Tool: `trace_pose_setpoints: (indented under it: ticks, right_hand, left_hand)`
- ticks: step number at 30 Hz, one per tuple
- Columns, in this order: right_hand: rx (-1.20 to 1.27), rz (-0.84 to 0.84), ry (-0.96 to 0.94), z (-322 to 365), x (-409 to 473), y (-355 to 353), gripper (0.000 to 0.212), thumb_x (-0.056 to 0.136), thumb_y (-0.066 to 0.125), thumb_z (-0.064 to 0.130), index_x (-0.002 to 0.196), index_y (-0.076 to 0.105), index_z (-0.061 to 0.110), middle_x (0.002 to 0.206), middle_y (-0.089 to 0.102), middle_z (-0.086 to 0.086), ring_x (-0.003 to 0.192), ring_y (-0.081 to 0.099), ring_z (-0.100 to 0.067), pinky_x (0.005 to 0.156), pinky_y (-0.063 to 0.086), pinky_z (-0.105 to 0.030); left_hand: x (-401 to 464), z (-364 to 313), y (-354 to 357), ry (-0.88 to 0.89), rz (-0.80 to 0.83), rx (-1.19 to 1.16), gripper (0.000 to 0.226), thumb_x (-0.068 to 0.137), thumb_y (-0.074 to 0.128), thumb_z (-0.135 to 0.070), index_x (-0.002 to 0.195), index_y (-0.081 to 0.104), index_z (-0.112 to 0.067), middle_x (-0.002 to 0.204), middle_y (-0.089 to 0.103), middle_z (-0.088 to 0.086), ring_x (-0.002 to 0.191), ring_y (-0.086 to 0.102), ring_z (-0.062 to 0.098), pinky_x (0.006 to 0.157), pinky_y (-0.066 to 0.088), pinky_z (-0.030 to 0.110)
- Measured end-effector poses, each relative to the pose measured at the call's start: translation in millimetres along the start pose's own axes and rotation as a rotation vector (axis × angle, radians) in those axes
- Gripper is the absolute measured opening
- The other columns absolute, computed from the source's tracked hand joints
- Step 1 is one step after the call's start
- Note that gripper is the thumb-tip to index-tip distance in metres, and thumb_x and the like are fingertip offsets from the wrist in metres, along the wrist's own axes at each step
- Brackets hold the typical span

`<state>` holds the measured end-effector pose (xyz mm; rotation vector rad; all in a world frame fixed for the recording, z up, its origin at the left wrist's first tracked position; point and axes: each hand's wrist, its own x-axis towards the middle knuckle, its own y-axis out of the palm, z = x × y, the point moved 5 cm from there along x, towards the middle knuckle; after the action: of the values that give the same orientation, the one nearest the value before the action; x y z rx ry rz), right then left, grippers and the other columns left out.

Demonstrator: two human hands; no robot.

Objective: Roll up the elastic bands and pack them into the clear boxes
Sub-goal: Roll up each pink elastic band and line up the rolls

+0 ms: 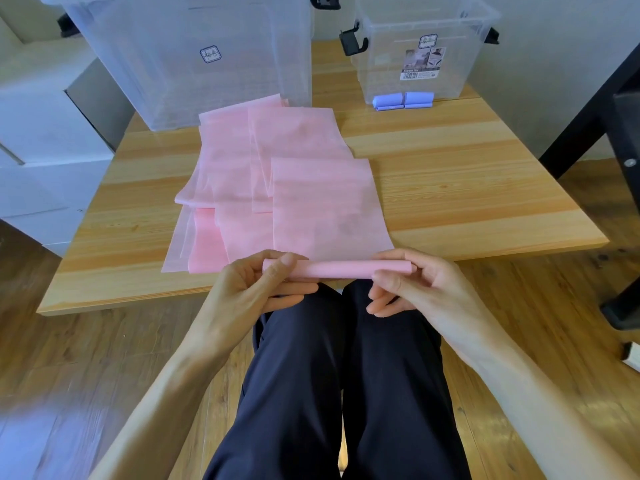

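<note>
The rolled end of a pink band (337,268) is being pinched at the counter's (467,188) near edge by the left hand (252,289) and right hand (412,285); its flat length is lying toward two clear boxes (415,50), two purple rolls (403,99) beside them

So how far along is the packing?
Early. Two rolled purple bands sit outside the small clear box, unpacked. Both hands, left and right, are rolling the pink band from its near end; most lies flat on the table.
</note>
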<state>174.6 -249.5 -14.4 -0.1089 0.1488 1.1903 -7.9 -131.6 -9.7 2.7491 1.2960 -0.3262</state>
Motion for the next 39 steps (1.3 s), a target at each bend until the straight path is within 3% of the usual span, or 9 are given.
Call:
trace_pose_setpoints:
  ticks: [4,7,13,19,24,28,33,39]
  right_hand:
    - [0.019,-0.038,0.010,0,-1,-1,0.028,0.087,0.064,0.030,0.104,0.072,0.008,0.075,0.073,-0.013,0.066,0.073,-0.032,0.067,0.062,-0.038]
    - [0.042,-0.010,0.017,0,-1,0,0.030,0.084,0.067,0.024,0.110,0.070,0.010,0.083,0.075,-0.015,0.071,0.074,-0.031,0.068,0.062,-0.035]
    - [0.072,-0.039,0.029,-1,-1,-2,0.033,0.083,0.065,0.028,0.105,0.070,0.004,0.078,0.074,-0.017,0.068,0.073,-0.033,0.062,0.062,-0.033]
    - [0.106,-0.048,0.052,-3,-1,-1,0.042,0.080,0.063,0.040,0.098,0.070,0.003,0.078,0.075,-0.018,0.070,0.074,-0.033,0.063,0.061,-0.033]
    - [0.113,-0.043,0.053,-2,-2,-3,0.039,0.080,0.063,0.040,0.098,0.071,0.006,0.081,0.075,-0.017,0.074,0.075,-0.033,0.067,0.061,-0.033]
    - [0.121,-0.017,0.010,0,-3,-3,0.034,0.083,0.066,0.024,0.112,0.068,0.006,0.088,0.075,-0.018,0.081,0.074,-0.034,0.071,0.060,-0.031]
    - [0.105,-0.031,0.010,1,-3,-3,0.030,0.085,0.063,0.028,0.101,0.069,0.003,0.081,0.074,-0.017,0.074,0.074,-0.034,0.067,0.061,-0.032]
    - [0.092,-0.039,0.022,-2,-3,-2,0.031,0.087,0.062,0.029,0.097,0.070,0.000,0.087,0.075,-0.017,0.081,0.075,-0.032,0.070,0.062,-0.032]
  left_hand:
    - [0,2,1,-0.003,0.015,0.035,0.031,0.087,0.057,-0.034,0.102,0.070,-0.010,0.092,0.078,0.006,0.089,0.075,0.018,0.075,0.059,0.021]
    - [1,4,0,-0.011,-0.024,0.038,0.033,0.086,0.057,-0.037,0.095,0.070,-0.008,0.087,0.078,0.007,0.083,0.076,0.020,0.070,0.059,0.021]
    - [-1,6,3,-0.005,0.063,-0.003,0.036,0.090,0.053,-0.034,0.114,0.067,-0.011,0.102,0.077,0.005,0.097,0.074,0.019,0.079,0.059,0.023]
    - [-1,5,7,-0.014,0.062,-0.026,0.047,0.089,0.048,-0.043,0.112,0.067,-0.007,0.100,0.078,0.005,0.096,0.074,0.019,0.076,0.058,0.023]
    - [-1,6,9,-0.037,0.055,-0.048,0.047,0.088,0.047,-0.046,0.110,0.068,-0.010,0.099,0.078,0.007,0.097,0.074,0.019,0.079,0.058,0.023]
    - [-1,5,6,-0.027,0.025,-0.018,0.044,0.090,0.048,-0.043,0.105,0.071,-0.008,0.095,0.078,0.006,0.093,0.075,0.018,0.077,0.059,0.022]
    - [-2,5,6,0.003,0.027,-0.020,0.034,0.090,0.053,-0.035,0.107,0.071,-0.011,0.097,0.078,0.004,0.098,0.074,0.015,0.079,0.057,0.019]
    - [-1,4,7,0.028,-0.019,-0.044,0.032,0.086,0.058,-0.032,0.106,0.070,-0.010,0.094,0.078,0.005,0.095,0.074,0.016,0.077,0.057,0.019]
